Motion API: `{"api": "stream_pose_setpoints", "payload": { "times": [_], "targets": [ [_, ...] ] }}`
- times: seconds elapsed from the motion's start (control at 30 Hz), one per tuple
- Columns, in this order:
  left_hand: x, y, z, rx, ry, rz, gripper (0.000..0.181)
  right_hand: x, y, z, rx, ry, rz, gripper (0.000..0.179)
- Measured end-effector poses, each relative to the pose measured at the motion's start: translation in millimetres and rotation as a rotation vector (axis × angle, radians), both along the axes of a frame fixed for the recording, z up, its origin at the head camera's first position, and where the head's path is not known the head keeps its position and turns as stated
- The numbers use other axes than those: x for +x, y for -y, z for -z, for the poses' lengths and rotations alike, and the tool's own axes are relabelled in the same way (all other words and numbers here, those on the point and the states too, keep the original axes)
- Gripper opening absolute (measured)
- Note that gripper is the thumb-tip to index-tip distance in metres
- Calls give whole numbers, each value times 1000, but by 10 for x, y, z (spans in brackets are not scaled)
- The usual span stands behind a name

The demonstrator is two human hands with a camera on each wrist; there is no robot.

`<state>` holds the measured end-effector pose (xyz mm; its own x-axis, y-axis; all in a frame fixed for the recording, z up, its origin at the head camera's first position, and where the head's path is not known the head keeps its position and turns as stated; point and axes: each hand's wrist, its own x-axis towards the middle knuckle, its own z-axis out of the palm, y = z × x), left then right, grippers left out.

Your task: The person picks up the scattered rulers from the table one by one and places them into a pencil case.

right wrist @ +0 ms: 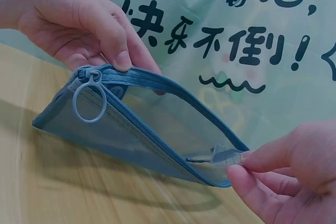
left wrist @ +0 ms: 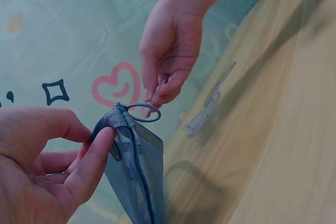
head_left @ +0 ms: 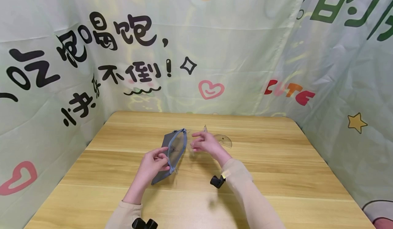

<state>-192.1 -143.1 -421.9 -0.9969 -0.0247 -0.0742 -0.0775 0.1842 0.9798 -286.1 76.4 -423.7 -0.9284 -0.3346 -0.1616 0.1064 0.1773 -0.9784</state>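
Note:
A blue zip pouch with see-through sides stands tilted on the table, its mouth unzipped. My left hand pinches its edge between thumb and fingers, beside the zipper's end with the ring pull. At the far end of the opening, my right hand pinches a small clear plastic piece with fine marks. The fingers cover part of this piece, so its full shape cannot be told. Behind the right hand, a clear protractor lies on the table.
A pointed clear piece, partly hidden by the right hand, lies near the protractor. The wooden table is bordered by printed cloth at the back and both sides. Small black cameras sit at the wrists.

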Motion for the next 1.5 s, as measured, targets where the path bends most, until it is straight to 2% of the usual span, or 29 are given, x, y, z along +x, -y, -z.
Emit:
{"api": "stream_pose_setpoints", "payload": {
  "times": [0.3, 0.57, 0.8, 1.5],
  "targets": [
    [17, -25, -16, 0, 3, 0, 48, -21, 82, 19, -25, 14, -14, 51],
    [14, -33, -6, -3, 5, 8, 48, -43, 157, 55, -41, 28, 13, 51],
    [25, -49, -17, -8, 10, 8, 48, -41, 251, 109, -35, 36, 68, 50],
    [43, -72, -56, -7, 5, 33, 46, -30, 342, 101, -68, 33, 44, 51]
  ]
}}
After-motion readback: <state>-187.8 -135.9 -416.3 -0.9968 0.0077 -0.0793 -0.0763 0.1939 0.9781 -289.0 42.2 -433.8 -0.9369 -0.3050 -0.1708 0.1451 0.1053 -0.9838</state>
